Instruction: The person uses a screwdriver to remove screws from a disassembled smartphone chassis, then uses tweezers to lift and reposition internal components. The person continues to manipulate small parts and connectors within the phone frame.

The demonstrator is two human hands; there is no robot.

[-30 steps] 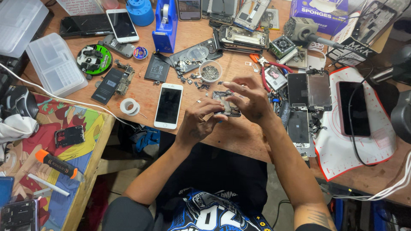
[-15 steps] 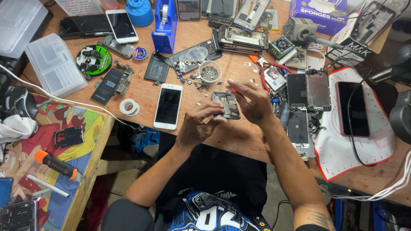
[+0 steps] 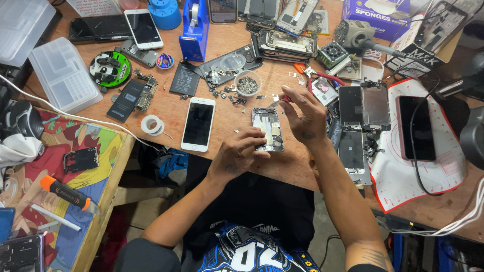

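head view: only one camera, looking down at the desk (image 3: pixel 166 108) and both hands
phone: opened phone (image 3: pixel 267 129), back up, internals exposed, lies flat on the desk near its front edge, between the hands
left hand: left hand (image 3: pixel 237 153) is closed on the phone's lower left edge, fingertips curled over the frame; it is pinned to the wood
right hand: right hand (image 3: pixel 305 118) is pinched on a thin tool (image 3: pixel 279 101) with a red grip; other fingers are spread. Tip is above the phone's top right corner; contact cannot be told
step judged: fine work at the top of the chassis, likely a screw or small part being handled
grip advice: the frame should be kept pressed flat by the left hand, fingers kept off the board
tool advice: tool is best held near vertical, with light pressure; the right wrist can be braced on the desk for steadiness
parts: loose screws are best dropped in the bowl (image 3: pixel 248 83) just above the phone; stray bits (image 3: pixel 233 98) already lie around it, so mix-ups are a risk
neighbours: white phone (image 3: pixel 198 124) lies just left, screen up; dismantled screens (image 3: pixel 364 106) are at the right, near the working elbow
risk: a slipped tip could scratch the board or flick a screw off the desk edge
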